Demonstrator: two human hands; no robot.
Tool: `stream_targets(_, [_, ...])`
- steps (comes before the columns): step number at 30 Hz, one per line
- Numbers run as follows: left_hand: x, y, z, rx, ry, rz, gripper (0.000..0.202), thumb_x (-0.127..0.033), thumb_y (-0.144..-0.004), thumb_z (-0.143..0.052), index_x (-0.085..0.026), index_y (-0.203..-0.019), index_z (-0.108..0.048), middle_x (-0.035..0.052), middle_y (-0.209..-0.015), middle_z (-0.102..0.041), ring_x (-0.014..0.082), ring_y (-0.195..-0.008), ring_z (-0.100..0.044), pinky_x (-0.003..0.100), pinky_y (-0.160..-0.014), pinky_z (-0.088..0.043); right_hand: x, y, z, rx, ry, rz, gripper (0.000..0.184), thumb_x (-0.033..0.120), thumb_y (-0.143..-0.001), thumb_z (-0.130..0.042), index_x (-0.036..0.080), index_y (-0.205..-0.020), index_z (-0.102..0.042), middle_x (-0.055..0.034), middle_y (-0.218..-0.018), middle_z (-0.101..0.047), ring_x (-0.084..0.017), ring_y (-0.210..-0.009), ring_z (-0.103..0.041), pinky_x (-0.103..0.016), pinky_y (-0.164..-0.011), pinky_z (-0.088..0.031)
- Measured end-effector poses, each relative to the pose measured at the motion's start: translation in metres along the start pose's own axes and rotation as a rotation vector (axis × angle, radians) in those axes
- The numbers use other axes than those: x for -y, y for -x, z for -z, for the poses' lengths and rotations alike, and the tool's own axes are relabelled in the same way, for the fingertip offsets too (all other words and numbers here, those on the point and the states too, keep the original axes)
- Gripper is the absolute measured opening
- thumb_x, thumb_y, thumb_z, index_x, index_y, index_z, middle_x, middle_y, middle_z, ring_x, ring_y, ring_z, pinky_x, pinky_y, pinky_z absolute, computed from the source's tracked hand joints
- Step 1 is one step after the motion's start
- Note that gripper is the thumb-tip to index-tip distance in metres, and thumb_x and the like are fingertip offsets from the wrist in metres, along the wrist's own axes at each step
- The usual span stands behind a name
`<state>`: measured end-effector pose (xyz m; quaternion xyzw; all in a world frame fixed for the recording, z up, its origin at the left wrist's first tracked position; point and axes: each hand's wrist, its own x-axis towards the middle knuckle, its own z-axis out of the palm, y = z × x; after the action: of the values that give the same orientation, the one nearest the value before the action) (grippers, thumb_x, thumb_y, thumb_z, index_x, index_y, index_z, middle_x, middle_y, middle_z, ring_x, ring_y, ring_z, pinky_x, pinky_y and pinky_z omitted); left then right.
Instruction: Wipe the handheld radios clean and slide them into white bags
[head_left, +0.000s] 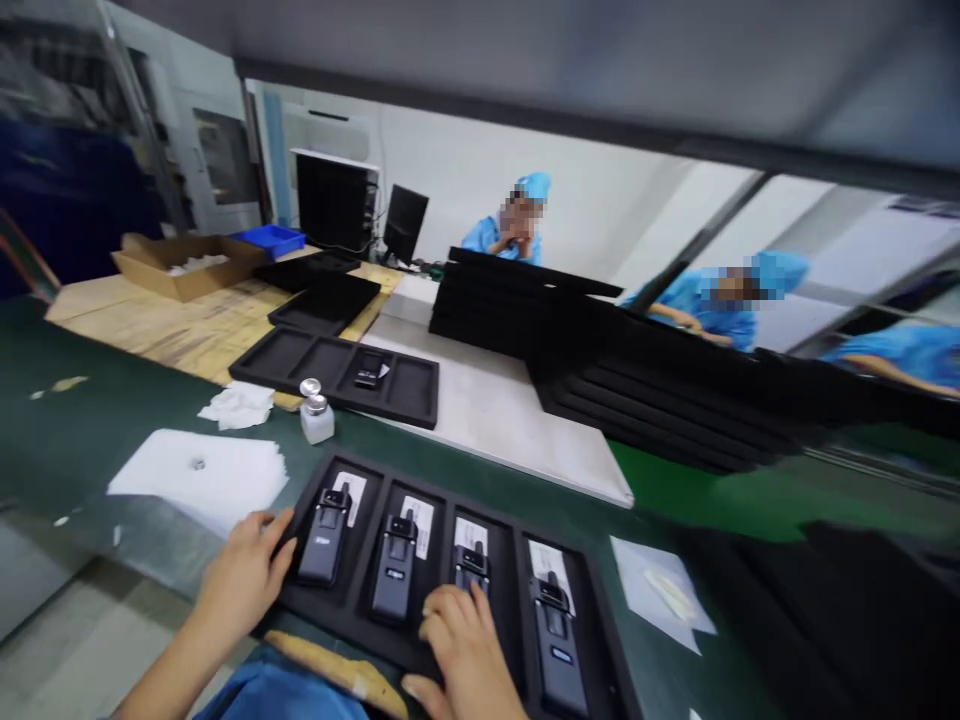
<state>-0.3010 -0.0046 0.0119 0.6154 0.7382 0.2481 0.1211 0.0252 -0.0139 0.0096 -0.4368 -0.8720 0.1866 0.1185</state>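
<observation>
A black compartmented tray (352, 610) lies on the green bench in front of me. Each of its compartments holds a black handheld device, such as the one at the left (321, 545) and the one at the right (559, 650), with a white printed label (418, 525) behind it. My left hand (244, 570) grips the tray's left rim with bent fingers. Over the front wall, by the third device (471, 562), is my right hand (465, 650), its thumb outside and fingers inside. It hides that device's lower part; whether the fingertips touch it, I cannot tell.
White sheets (199, 475) and a pump bottle (316, 418) lie beyond the left hand. Farther back is another tray (409, 390) with one device. Stacked black trays (645, 370) stand at the right, a cardboard box (184, 268) at the left. Several people in blue work behind.
</observation>
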Motion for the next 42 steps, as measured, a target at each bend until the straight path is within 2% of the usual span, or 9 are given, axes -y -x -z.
stream_targets(3, [-0.024, -0.001, 0.0, -0.031, -0.221, -0.092, 0.04, -0.036, -0.096, -0.041, -0.02, -0.127, -0.062, 0.0128, -0.112, -0.062, 0.0287, -0.105, -0.058, 0.041, -0.09, -0.049, -0.019, 0.014, -0.004, -0.236, -0.094, 0.042, 0.031, 0.037, -0.076, -0.074, 0.027, -0.102, -0.061, -0.0061, -0.106, -0.063, -0.032, -0.101, -0.059, -0.057, -0.098, -0.043])
stream_targets(7, [-0.063, -0.011, -0.006, 0.134, -0.385, -0.119, 0.05, -0.036, -0.094, -0.049, -0.016, -0.139, -0.051, 0.0144, -0.101, -0.061, 0.0292, -0.094, -0.058, 0.036, -0.075, -0.05, -0.01, -0.003, -0.005, -0.437, -0.153, -0.123, 0.035, 0.035, -0.09, -0.058, 0.027, -0.123, -0.052, -0.0111, -0.117, -0.06, -0.031, -0.102, -0.06, -0.046, -0.082, -0.054])
stream_targets(11, [-0.088, -0.016, -0.017, 0.187, -0.472, -0.102, 0.07, -0.035, -0.087, -0.059, -0.011, -0.148, -0.036, 0.0167, -0.101, -0.057, 0.0316, -0.093, -0.056, 0.036, -0.068, -0.049, 0.023, -0.06, -0.009, -0.351, -0.11, -0.27, 0.049, 0.038, -0.09, -0.053, 0.023, -0.136, -0.044, -0.0164, -0.133, -0.048, -0.036, -0.112, -0.053, -0.052, -0.088, -0.05])
stream_targets(15, [-0.089, -0.015, -0.025, 0.199, -0.462, -0.12, 0.073, -0.027, -0.083, -0.06, -0.012, -0.149, -0.034, 0.0156, -0.101, -0.057, 0.0302, -0.095, -0.055, 0.034, -0.071, -0.048, 0.038, -0.092, -0.022, -0.219, -0.036, -0.339, 0.056, 0.034, -0.086, -0.051, 0.017, -0.139, -0.044, -0.0224, -0.144, -0.037, -0.043, -0.108, -0.05, -0.061, -0.084, -0.046])
stream_targets(20, [-0.078, -0.021, -0.021, 0.223, -0.218, -0.055, 0.077, -0.03, -0.082, -0.061, -0.015, -0.151, -0.028, 0.0151, -0.107, -0.059, 0.0308, -0.101, -0.057, 0.038, -0.082, -0.047, 0.03, -0.086, -0.034, -0.263, 0.029, -0.287, 0.063, 0.025, -0.081, -0.055, 0.023, -0.142, -0.04, -0.0182, -0.146, -0.036, -0.04, -0.107, -0.05, -0.056, -0.08, -0.047])
stream_targets(26, [-0.059, -0.026, -0.025, 0.292, 0.509, 0.081, 0.077, -0.038, -0.082, -0.065, -0.02, -0.15, -0.032, 0.0113, -0.116, -0.061, 0.027, -0.106, -0.058, 0.039, -0.093, -0.044, 0.028, -0.091, -0.032, -0.224, -0.103, -0.358, 0.081, 0.015, -0.064, -0.062, 0.024, -0.143, -0.041, -0.0175, -0.15, -0.032, -0.044, -0.112, -0.048, -0.057, -0.081, -0.047])
stream_targets(30, [-0.053, -0.023, -0.033, 0.321, 0.868, 0.162, 0.073, -0.044, -0.079, -0.071, -0.017, -0.142, -0.045, 0.0076, -0.103, -0.063, 0.0213, -0.092, -0.058, 0.036, -0.088, -0.044, 0.008, -0.089, -0.015, -0.316, -0.432, -0.421, 0.08, 0.021, -0.066, -0.062, 0.023, -0.143, -0.041, -0.0141, -0.148, -0.036, -0.038, -0.118, -0.049, -0.056, -0.095, -0.044])
stream_targets(36, [-0.069, -0.024, -0.034, 0.463, 1.13, 0.223, 0.079, -0.054, -0.074, -0.075, -0.012, -0.136, -0.05, 0.0092, -0.102, -0.065, 0.0209, -0.089, -0.059, 0.035, -0.085, -0.046, -0.008, -0.076, 0.0, -0.364, -1.394, -0.57, 0.061, 0.038, -0.068, -0.073, 0.024, -0.124, -0.057, -0.0105, -0.133, -0.056, -0.03, -0.107, -0.061, -0.049, -0.096, -0.047])
stream_targets(42, [-0.085, -0.025, -0.043, 0.474, 1.12, 0.163, 0.071, -0.048, -0.075, -0.076, -0.013, -0.133, -0.055, 0.0085, -0.1, -0.066, 0.0196, -0.089, -0.058, 0.033, -0.084, -0.045, 0.015, -0.072, -0.016, -0.487, -1.633, -0.505, 0.056, 0.035, -0.069, -0.077, 0.026, -0.122, -0.062, -0.008, -0.13, -0.061, -0.031, -0.122, -0.054, -0.053, -0.106, -0.039])
